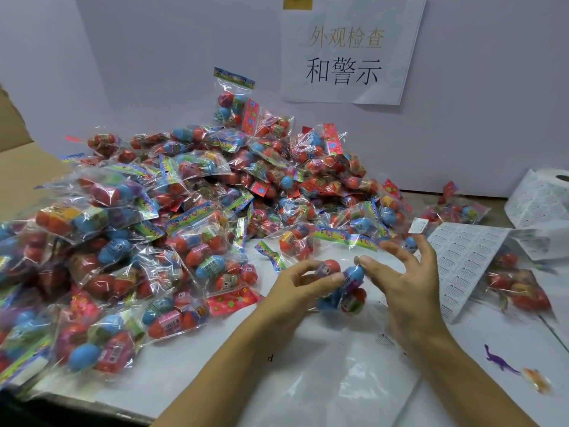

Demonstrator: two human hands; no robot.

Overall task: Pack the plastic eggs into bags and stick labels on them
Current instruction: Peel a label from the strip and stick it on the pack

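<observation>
A clear bag of red and blue plastic eggs [345,291] is held just above the white table [215,359], in front of me. My left hand [295,288] pinches its left side between thumb and fingers. My right hand [403,282] pinches the top of a blue egg with thumb and forefinger. A small white label [418,225] sticks to the tip of a raised right finger. A sheet of printed labels [462,260] lies just right of my hands.
A big heap of packed egg bags [184,211] covers the left and middle of the table. More bags [517,288] lie at the right. A label roll [545,195] stands far right. A purple toy dinosaur [498,360] and an orange toy [537,379] lie at the near right. A cardboard box flap [21,174] is at the left.
</observation>
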